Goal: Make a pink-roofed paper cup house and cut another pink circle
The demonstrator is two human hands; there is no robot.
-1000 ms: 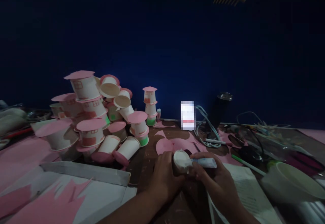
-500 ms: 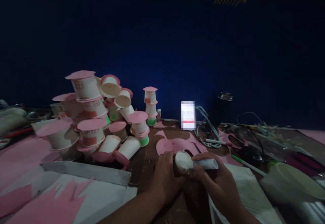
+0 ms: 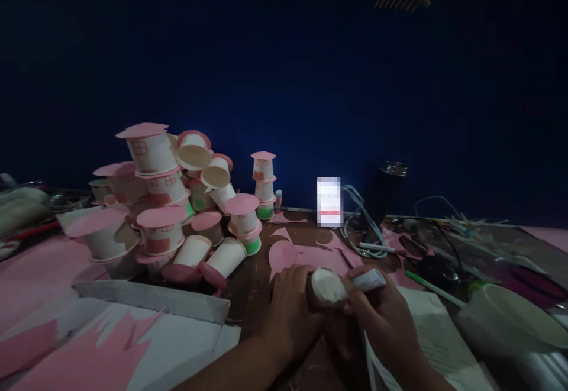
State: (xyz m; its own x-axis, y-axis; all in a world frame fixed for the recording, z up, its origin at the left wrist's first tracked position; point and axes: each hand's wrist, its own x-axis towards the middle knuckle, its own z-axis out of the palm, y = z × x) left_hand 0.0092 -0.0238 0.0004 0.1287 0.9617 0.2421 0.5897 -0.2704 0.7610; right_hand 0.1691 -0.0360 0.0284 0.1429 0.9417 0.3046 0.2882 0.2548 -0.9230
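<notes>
My left hand [image 3: 293,308] grips a small paper cup [image 3: 326,287] lying on its side, its white base turned towards me. My right hand [image 3: 386,314] holds a pale glue tube [image 3: 368,280] with its tip pressed against the cup's base. Both hands rest low over the brown table, just in front of pink paper cut-outs [image 3: 306,255].
A heap of paper cups with pink lids [image 3: 168,207] fills the left. A white box lid with pink scraps [image 3: 133,332] lies at the near left. A lit phone [image 3: 329,202], cables [image 3: 364,225], a dark flask [image 3: 390,193], a green pen [image 3: 432,287] and a large cup [image 3: 510,320] crowd the right.
The cup and the glue tube have shifted slightly right and tilted; the tube's tip has moved along the cup's base. My hands stay together.
</notes>
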